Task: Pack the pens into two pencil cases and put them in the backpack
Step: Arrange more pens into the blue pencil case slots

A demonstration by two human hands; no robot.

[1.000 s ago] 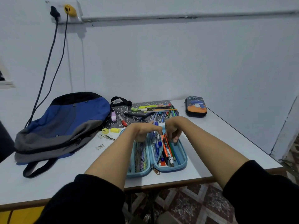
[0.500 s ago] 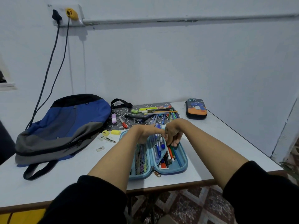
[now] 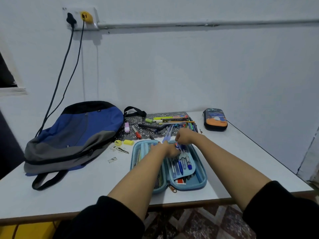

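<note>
Pens being packed into the open light-blue hard-shell pencil case [image 3: 198, 178] on the white tabletop [image 3: 86, 187].

Blue pens are gripped by both hands [image 3: 174, 150] over its flap; beyond it many loose pens [image 3: 174, 120] are left, the dark zipped second case [image 3: 215, 119] and the blue-grey fabric backpack [image 3: 72, 135] look untouched.

No legible text anywhere.

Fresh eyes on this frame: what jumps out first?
Both hands, left hand and right hand, meet over the open light-blue pencil case at the table's near edge, working on pens in it. Behind lies a loose pile of pens; a blue-grey backpack lies left, a dark closed case far right.
</note>
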